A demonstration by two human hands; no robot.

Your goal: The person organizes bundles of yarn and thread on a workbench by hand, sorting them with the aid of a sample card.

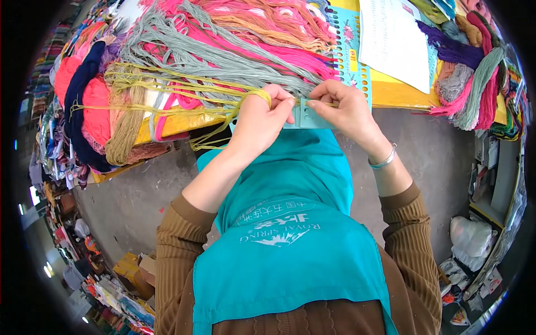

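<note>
Olive-yellow thread runs from the left of the table and loops around the fingers of my left hand, whose thumb and index finger are pinched together. At the table's front edge, my right hand pinches a short end of yellowish thread. Between and beneath both hands is a light-blue card with holes along its edge. Grey-green thread and bright pink thread lie spread just beyond my hands.
A printed white sheet lies right of the perforated card strip. Thread bundles are piled at the right. Navy and tan skeins hang at the left. The yellow table edge is in front.
</note>
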